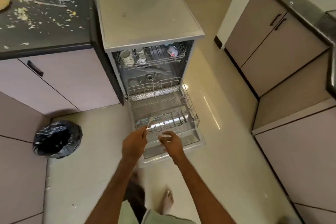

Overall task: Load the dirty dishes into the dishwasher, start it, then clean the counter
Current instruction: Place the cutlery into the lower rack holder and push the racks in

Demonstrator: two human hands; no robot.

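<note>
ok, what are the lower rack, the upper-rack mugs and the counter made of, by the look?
Lower rack: coated metal wire, light grey; a thin grid of rods.
Mugs: likely glazed ceramic; white, glossy, printed patterns.
Counter: dark stone or laminate, can't tell which; a black slab with a dull sheen, strewn with crumbs.

Dishwasher [149, 16] dead centre, door down, lower rack [163, 107] pulled out over door. Upper rack [151, 62] inside, mugs [127, 57] in it, most on left. Surface [54, 42] left of dishwasher, crumbs [21, 14] and knife [51, 3] on it. Bin [57, 139] on floor, front-left. Cabinets [272, 42] across on right. Left hand [133, 143] and right hand [171, 142] at lower rack's near end, utensil [149, 123] in left one.
</note>
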